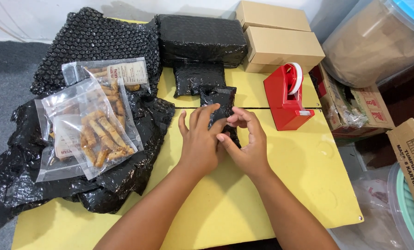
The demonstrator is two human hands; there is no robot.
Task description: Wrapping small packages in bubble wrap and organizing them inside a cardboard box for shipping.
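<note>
1. Hands are seen nearest, both laid on one small parcel wrapped in black bubble wrap (224,107) at the middle of the yellow desk (281,185). The left hand (200,141) is spread flat and pressed on the parcel's left side; the right hand (247,147) is curled, its fingertips pinched on the wrap's right edge.
2. The small parcel is judged light and soft-skinned, its plastic likely slippery; it is best gripped across its flanks, where the wrap gives little.
3. To the left, two clear pouches of fried snack sticks (98,129) are laid on a loose sheet of black bubble wrap (123,180) that hangs over the desk's left edge.
4. To the right, just beyond the hands, a red tape dispenser (288,99) is stood upright.
5. Farther back, a medium wrapped parcel (198,78) and a large wrapped parcel (201,40) are lined up behind the small one.
6. Farthest, two plain cardboard boxes (281,41) are stacked at the desk's rear right corner.
</note>
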